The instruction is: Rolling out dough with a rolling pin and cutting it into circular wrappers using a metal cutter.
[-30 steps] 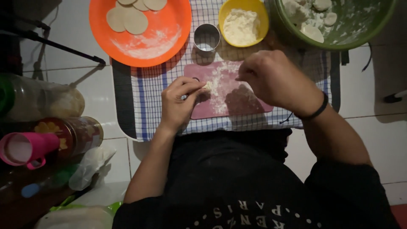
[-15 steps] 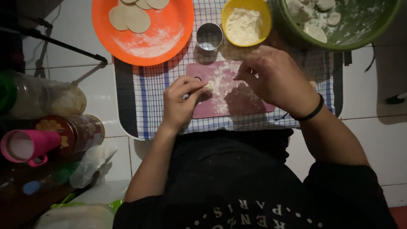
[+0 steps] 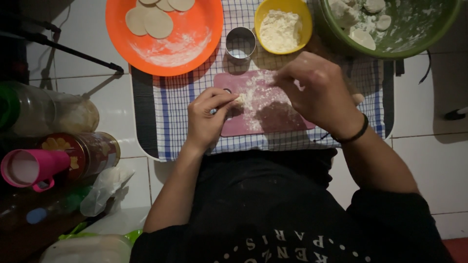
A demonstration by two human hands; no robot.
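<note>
A small pink cutting board (image 3: 273, 119) dusted with flour lies on a blue-and-white checked cloth (image 3: 175, 104). My left hand (image 3: 207, 119) rests at the board's left edge, its fingertips pinching a small lump of dough (image 3: 240, 101). My right hand (image 3: 319, 95), with a black band on the wrist, hovers over the board's upper right part, fingers curled down onto the floured surface; what lies under it is hidden.
Beyond the board stand an orange plate (image 3: 190, 46) with flat dough rounds, a metal ring cutter (image 3: 241, 44), a yellow bowl of flour (image 3: 285, 24) and a green bowl of dough pieces (image 3: 414, 29). Jars, a pink cup (image 3: 29, 168) and plastic bags crowd the left.
Both hands stay at the board with only small finger movements; the view has shifted slightly.
</note>
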